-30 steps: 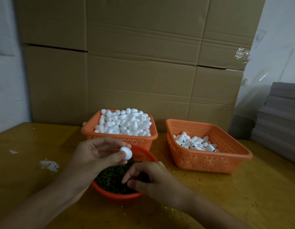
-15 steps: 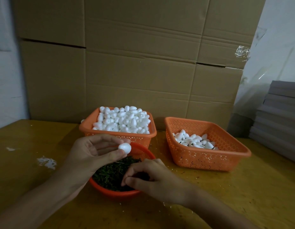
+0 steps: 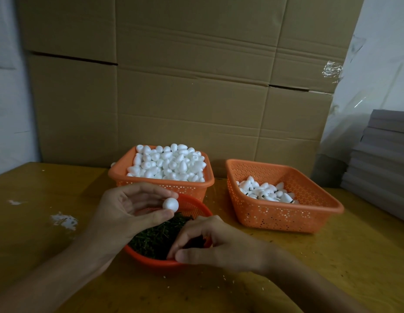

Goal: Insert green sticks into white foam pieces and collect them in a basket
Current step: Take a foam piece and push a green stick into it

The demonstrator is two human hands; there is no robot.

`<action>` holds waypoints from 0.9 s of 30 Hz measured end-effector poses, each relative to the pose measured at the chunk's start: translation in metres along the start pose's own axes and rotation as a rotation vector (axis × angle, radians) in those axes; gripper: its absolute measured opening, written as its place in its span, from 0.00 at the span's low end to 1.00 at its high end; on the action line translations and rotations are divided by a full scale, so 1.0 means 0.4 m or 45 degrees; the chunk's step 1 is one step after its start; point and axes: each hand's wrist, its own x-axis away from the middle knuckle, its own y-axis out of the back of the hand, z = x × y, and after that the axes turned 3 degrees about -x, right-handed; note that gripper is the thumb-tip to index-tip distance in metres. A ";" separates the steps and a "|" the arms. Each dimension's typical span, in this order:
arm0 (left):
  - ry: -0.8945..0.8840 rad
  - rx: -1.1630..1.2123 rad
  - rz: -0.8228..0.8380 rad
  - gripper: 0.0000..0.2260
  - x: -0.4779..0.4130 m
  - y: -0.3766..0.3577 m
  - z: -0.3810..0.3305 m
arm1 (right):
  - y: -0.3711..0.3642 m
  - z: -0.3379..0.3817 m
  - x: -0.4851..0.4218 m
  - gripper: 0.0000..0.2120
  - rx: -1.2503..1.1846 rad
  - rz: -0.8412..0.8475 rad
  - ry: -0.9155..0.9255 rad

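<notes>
My left hand [image 3: 131, 211] pinches one white foam piece [image 3: 170, 204] between thumb and fingertips, above the round red bowl [image 3: 151, 261] of green sticks [image 3: 155, 236]. Over the bowl's near right side, my right hand [image 3: 210, 243] has its fingers curled down into the sticks; whether it holds one is hidden. Behind the bowl stands an orange basket [image 3: 164, 185] heaped with plain foam pieces [image 3: 169, 163]. To the right, a second orange basket [image 3: 286, 219] holds several foam pieces [image 3: 266, 192], some with dark stick ends showing.
The yellow wooden table [image 3: 332, 256] carries white scraps [image 3: 64, 220] at the left and small crumbs near the bowl. Large cardboard boxes [image 3: 185, 86] form a wall behind the baskets. A stack of grey boards [image 3: 384, 159] stands at the right edge.
The left hand with the foam piece has barely shifted. The right hand has slid slightly toward the bowl's near edge, fingers still in the sticks.
</notes>
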 end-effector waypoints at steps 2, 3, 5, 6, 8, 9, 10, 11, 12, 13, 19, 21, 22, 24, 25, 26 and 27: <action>-0.008 -0.018 -0.006 0.16 0.001 -0.001 -0.001 | -0.001 0.002 -0.001 0.08 -0.007 -0.002 0.002; -0.009 -0.022 -0.006 0.16 0.001 -0.001 -0.001 | -0.001 0.002 -0.001 0.08 -0.014 -0.001 0.000; -0.009 -0.028 -0.002 0.16 0.002 -0.002 -0.001 | 0.000 0.001 -0.002 0.08 -0.037 -0.005 -0.005; -0.009 -0.029 0.000 0.16 0.002 -0.003 -0.002 | 0.000 0.000 -0.002 0.08 -0.046 -0.007 -0.009; -0.008 -0.031 0.005 0.16 0.002 -0.003 -0.005 | 0.002 -0.002 -0.003 0.09 -0.046 -0.011 -0.019; -0.007 -0.035 0.008 0.16 0.002 -0.003 -0.006 | 0.003 -0.001 -0.003 0.09 -0.045 -0.009 -0.030; -0.006 -0.039 0.010 0.16 0.002 -0.003 -0.006 | 0.004 0.000 -0.003 0.09 -0.045 -0.004 -0.042; -0.007 -0.043 0.012 0.16 0.002 -0.002 -0.007 | 0.005 0.002 -0.003 0.09 -0.038 0.003 -0.053; -0.009 -0.047 0.013 0.16 0.002 -0.002 -0.006 | 0.005 0.003 -0.003 0.10 -0.018 0.010 -0.061; -0.012 -0.051 0.015 0.16 0.002 -0.001 -0.005 | 0.005 0.003 -0.004 0.10 0.018 0.015 -0.066; -0.015 -0.053 0.043 0.16 0.003 0.003 -0.002 | -0.002 0.005 -0.004 0.12 0.199 0.016 -0.086; -0.022 -0.068 0.045 0.16 0.003 0.002 -0.003 | -0.001 0.009 -0.003 0.13 0.192 0.019 -0.095; -0.022 -0.077 0.045 0.16 0.003 0.001 -0.004 | 0.000 0.011 -0.003 0.13 0.190 0.021 -0.096; -0.014 -0.103 0.052 0.16 0.004 -0.002 -0.006 | 0.002 0.015 -0.002 0.14 0.187 0.024 -0.088; -0.009 -0.116 0.057 0.15 0.005 -0.004 -0.007 | 0.003 0.017 -0.001 0.14 0.183 0.025 -0.087; -0.003 -0.125 0.061 0.15 0.005 -0.005 -0.008 | 0.003 0.017 -0.001 0.14 0.183 0.023 -0.089; 0.004 -0.131 0.062 0.14 0.005 -0.005 -0.009 | 0.002 0.018 -0.001 0.14 0.188 0.023 -0.094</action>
